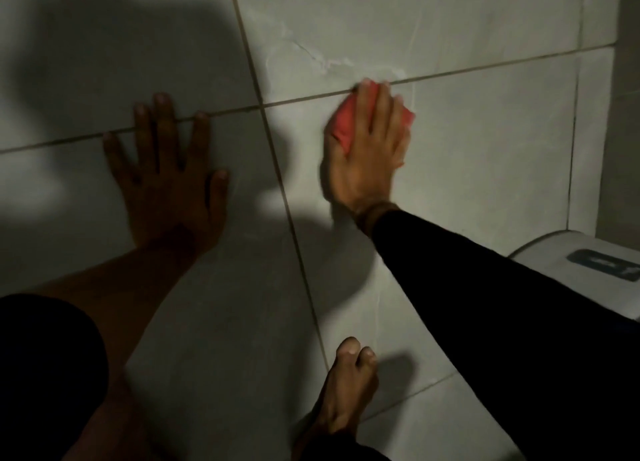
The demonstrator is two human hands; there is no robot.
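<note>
Nearest the camera, a bare foot (346, 391) stands on the floor, toes pointing at the tiles (485, 149). From there both arms reach forward. The left hand (173, 183) lies in shadow, fingers straight and spread, palm flat against the tile. It holds nothing and looks to be bracing the body.

Further on and to the right, a black sleeve (485, 305) leads to the right hand (367, 156). Its fingers lie mostly straight over a red cloth (346, 121) and press it to the tile. It is slightly blurred, so I cannot tell how the thumb sits. The cloth is under the fingers with its top edge just at the horizontal grout line (485, 67).

The work in hand looks like wiping the tiles, and this stroke is on the joint itself. Just above the cloth a pale smear (332, 62) runs across the upper tile, seemingly not yet wiped off. The next move probably calls for pushing the cloth up and across that patch with firm, even pressure while the left hand keeps the lean steady.

To the right, a white toilet tank (571, 260) sits under the sleeve, close to the corner. It could crowd the elbow on a stroke to the right. Heavy shadow over the left tiles makes any dirt there hard to judge.
</note>
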